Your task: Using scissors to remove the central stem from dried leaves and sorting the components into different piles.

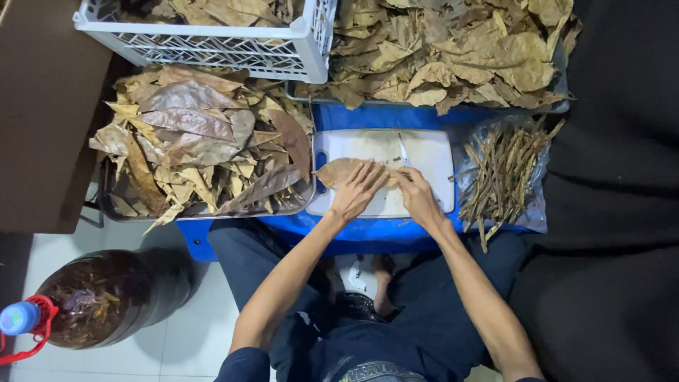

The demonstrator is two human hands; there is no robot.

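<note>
Brown and brittle, a dried leaf (pixel 341 170) lies on the white cutting board (pixel 431 152), pinned under the left hand (pixel 359 189), whose fingers are spread flat and slightly apart on top of it. The right hand (pixel 417 194) is closed around the handle of a small knife (pixel 403 150), its thin blade pointing away from the person across the board, just beside the leaf's right end. The two hands sit close together, nearly touching at the fingertips.

Left of the board, a metal tray (pixel 113 211) is heaped with more dried leaves (pixel 198 134), brown and tan, overlapping loosely. Above it stands a white plastic crate (pixel 212 51), also holding leaves. A second heap of crumpled tan leaves (pixel 453 49) fills another tray beyond the board. On the right, a clear plastic sheet (pixel 537 212) carries a pile of stripped leaf stems (pixel 502 173).

The board rests on a low blue surface (pixel 368 233) between the person's knees, which are clothed in dark blue. At the lower left, a large clear bottle (pixel 106 297) with a blue cap lies on a pale tiled floor (pixel 191 339). Dark cloth (pixel 615 212) covers the right side.
</note>
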